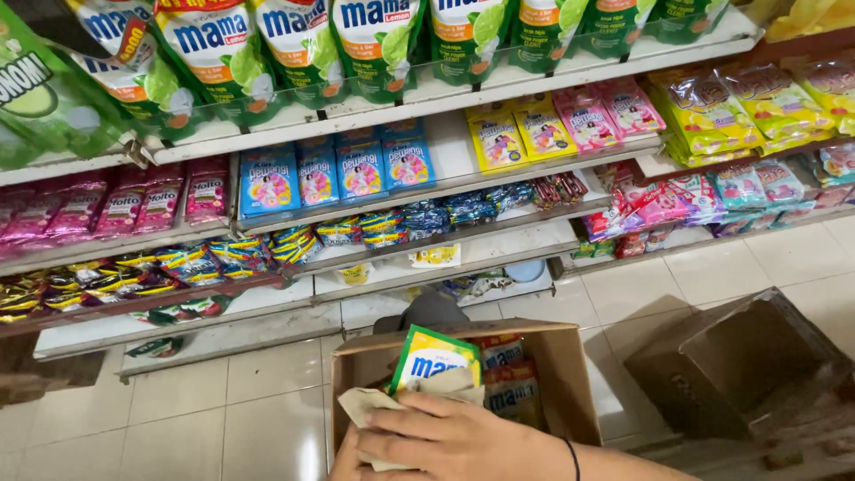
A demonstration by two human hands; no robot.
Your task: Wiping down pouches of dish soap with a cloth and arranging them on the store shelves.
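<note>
A head-camera view looks down a shop aisle with tiled floor and sloping shelves full of coloured sachets and, on the top shelf, big green refill pouches

At the near edge, an open cardboard box sits just below the camera. One hand, with a thin dark band at the wrist, reaches in from the right side and lies across the box's near edge; it looks like the right hand, though that is a judgement. Its fingers are curled loosely over a crumpled beige paper or cloth, and they touch the lower edge of a green and yellow pouch that stands upright in the box. Whether the grip is closed on the pouch or only on the paper cannot be told. A second hand shows only as a sliver under the first, at the bottom edge; its state is hidden

More pouches, orange and green, stand to the right inside the box. A second, empty brown box lies on the floor at the near right

The pouch looks like a soft, flexible plastic pack of liquid: fairly light, squashy, smooth and likely slippery. Pinching the flat sealed top edge, or clasping both sides of its body, seems the safest hold
</note>
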